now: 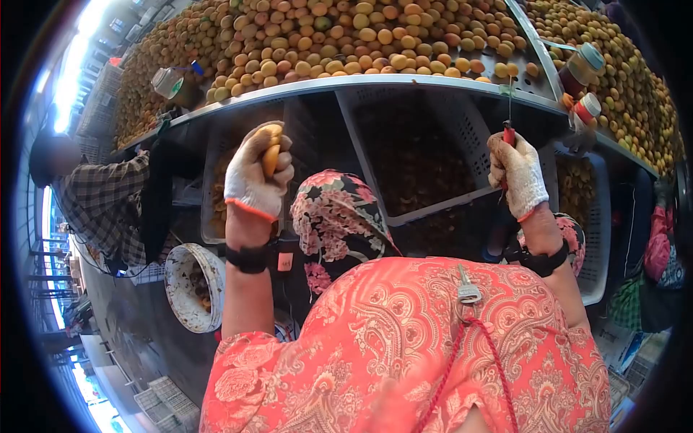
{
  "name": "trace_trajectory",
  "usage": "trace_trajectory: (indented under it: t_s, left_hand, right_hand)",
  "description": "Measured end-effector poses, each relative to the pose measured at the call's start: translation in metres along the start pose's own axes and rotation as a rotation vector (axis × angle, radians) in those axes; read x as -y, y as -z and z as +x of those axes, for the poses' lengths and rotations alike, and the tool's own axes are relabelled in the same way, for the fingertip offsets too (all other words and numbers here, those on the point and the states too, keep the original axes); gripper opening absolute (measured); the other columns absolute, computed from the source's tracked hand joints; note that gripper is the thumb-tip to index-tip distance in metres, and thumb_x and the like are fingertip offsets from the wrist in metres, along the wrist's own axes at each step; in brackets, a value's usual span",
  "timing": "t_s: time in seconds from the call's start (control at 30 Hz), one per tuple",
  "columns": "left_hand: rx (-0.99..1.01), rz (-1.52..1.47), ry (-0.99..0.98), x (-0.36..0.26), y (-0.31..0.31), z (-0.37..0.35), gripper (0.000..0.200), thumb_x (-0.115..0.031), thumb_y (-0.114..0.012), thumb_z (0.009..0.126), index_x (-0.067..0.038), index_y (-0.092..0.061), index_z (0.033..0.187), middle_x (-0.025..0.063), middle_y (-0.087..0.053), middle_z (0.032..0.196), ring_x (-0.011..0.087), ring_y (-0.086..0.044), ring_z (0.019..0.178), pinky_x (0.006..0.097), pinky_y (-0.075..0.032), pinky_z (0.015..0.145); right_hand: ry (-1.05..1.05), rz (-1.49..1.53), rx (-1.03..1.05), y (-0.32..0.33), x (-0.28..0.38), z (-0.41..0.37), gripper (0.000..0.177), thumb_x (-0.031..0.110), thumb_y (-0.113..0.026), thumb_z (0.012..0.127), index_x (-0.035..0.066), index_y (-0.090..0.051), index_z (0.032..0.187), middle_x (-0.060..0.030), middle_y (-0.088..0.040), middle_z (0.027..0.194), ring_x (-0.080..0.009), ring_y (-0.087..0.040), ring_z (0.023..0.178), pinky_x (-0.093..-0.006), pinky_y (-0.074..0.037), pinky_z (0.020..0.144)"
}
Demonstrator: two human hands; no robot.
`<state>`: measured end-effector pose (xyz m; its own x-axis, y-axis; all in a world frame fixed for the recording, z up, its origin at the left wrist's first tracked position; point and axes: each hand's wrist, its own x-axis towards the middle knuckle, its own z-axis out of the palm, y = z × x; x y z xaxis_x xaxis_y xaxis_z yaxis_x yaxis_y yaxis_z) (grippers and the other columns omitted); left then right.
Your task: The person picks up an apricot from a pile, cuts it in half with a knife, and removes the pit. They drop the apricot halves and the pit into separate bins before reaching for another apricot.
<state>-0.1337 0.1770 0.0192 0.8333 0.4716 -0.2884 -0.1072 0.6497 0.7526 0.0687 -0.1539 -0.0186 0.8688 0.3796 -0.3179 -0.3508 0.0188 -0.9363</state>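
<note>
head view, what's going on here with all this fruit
The wearer's gloved left-hand grip holds a yellow-orange fruit that looks split. The gloved right-hand grip holds a red-handled tool, its thin end pointing up, apart from the fruit. Beyond, a heap of fruit lies on a metal-edged table, with a pale crate below its edge.
</note>
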Motion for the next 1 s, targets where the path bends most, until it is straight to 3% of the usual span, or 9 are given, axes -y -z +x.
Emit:
trace_trajectory:
  t_s: [0.17, 0.23, 0.33, 0.43, 0.57, 0.63, 0.77, 0.87, 1.0]
  left_hand:
    - [0.153, -0.082, 0.185, 0.015, -0.037, -0.015, 0.034, -0.029, -0.060, 0.097, 0.000, -0.062, 0.115, 0.0069, -0.061, 0.082, 0.0092, -0.047, 0.057, 0.0207, -0.032, 0.045]
    - [0.132, -0.013, 0.248, 0.034, -0.058, -0.013, 0.043, -0.036, -0.056, 0.099, 0.000, -0.059, 0.122, 0.0050, -0.061, 0.082, 0.0061, -0.037, 0.051, 0.0195, -0.027, 0.043]
    - [0.125, -0.020, 0.407, 0.056, -0.083, -0.014, 0.035, -0.041, -0.058, 0.097, -0.009, -0.064, 0.108, 0.0035, -0.060, 0.076, 0.0062, -0.041, 0.051, 0.0195, -0.030, 0.045]
    - [0.021, 0.149, 0.480, 0.060, -0.119, -0.022, 0.033, -0.047, -0.053, 0.100, -0.015, -0.061, 0.099, -0.0013, -0.058, 0.073, 0.0077, -0.041, 0.042, 0.0212, -0.024, 0.037]
    - [0.246, 0.504, 0.023, 0.077, -0.107, -0.029, 0.027, -0.036, -0.049, 0.102, -0.012, -0.061, 0.110, -0.0036, -0.054, 0.072, 0.0051, -0.042, 0.047, 0.0211, -0.028, 0.040]
    - [0.281, 0.328, 0.215, 0.063, -0.103, -0.033, 0.029, -0.034, -0.049, 0.103, -0.010, -0.060, 0.114, -0.0039, -0.054, 0.072, 0.0046, -0.042, 0.049, 0.0207, -0.029, 0.041]
    - [0.263, 0.409, 0.176, 0.057, -0.111, -0.039, 0.028, -0.033, -0.049, 0.103, -0.009, -0.061, 0.112, -0.0042, -0.053, 0.072, 0.0041, -0.041, 0.049, 0.0208, -0.027, 0.041]
    - [0.326, 0.507, 0.116, 0.058, -0.102, -0.033, 0.026, -0.030, -0.051, 0.103, -0.008, -0.061, 0.111, -0.0016, -0.055, 0.076, 0.0040, -0.042, 0.051, 0.0206, -0.027, 0.042]
    - [0.271, 0.478, 0.055, 0.045, -0.080, -0.026, 0.025, -0.027, -0.050, 0.103, -0.006, -0.063, 0.107, -0.0002, -0.058, 0.082, 0.0042, -0.047, 0.056, 0.0186, -0.033, 0.046]
  right_hand:
    - [0.334, -0.319, 0.242, -0.039, 0.016, -0.023, 0.016, 0.013, -0.070, 0.090, 0.004, -0.064, 0.102, 0.0028, -0.059, 0.076, -0.0057, -0.057, 0.062, -0.0208, -0.044, 0.055]
    - [0.395, -0.277, 0.350, -0.058, 0.026, -0.039, 0.027, 0.010, -0.074, 0.085, 0.003, -0.064, 0.109, -0.0042, -0.065, 0.084, -0.0140, -0.064, 0.072, -0.0276, -0.051, 0.065]
    - [0.959, -0.646, 0.374, -0.070, 0.029, -0.040, 0.041, 0.010, -0.075, 0.077, 0.001, -0.062, 0.115, -0.0187, -0.063, 0.095, -0.0378, -0.064, 0.080, -0.0411, -0.053, 0.071]
    - [1.144, -0.729, 0.396, -0.071, 0.020, -0.033, 0.036, 0.005, -0.073, 0.074, 0.003, -0.064, 0.109, -0.0158, -0.061, 0.088, -0.0360, -0.063, 0.078, -0.0402, -0.052, 0.068]
    - [1.135, -0.823, 0.456, -0.075, 0.032, -0.041, 0.036, 0.000, -0.072, 0.070, 0.007, -0.065, 0.105, -0.0124, -0.059, 0.084, -0.0347, -0.064, 0.075, -0.0402, -0.051, 0.063]
    - [1.171, -0.842, 0.467, -0.082, 0.033, -0.050, 0.036, 0.001, -0.073, 0.069, 0.007, -0.064, 0.103, -0.0122, -0.059, 0.085, -0.0348, -0.064, 0.075, -0.0409, -0.051, 0.062]
    - [1.171, -0.868, 0.528, -0.086, 0.035, -0.049, 0.031, -0.002, -0.071, 0.069, 0.005, -0.064, 0.098, -0.0136, -0.060, 0.084, -0.0346, -0.063, 0.073, -0.0389, -0.052, 0.063]
    - [1.002, -0.710, 0.592, -0.090, 0.034, -0.049, 0.024, -0.006, -0.068, 0.071, 0.003, -0.063, 0.093, -0.0120, -0.060, 0.081, -0.0276, -0.063, 0.069, -0.0339, -0.052, 0.063]
    - [0.460, -0.377, 0.471, -0.096, 0.033, -0.054, 0.007, 0.000, -0.062, 0.089, 0.001, -0.065, 0.096, 0.0023, -0.059, 0.082, -0.0040, -0.053, 0.074, -0.0213, -0.045, 0.065]
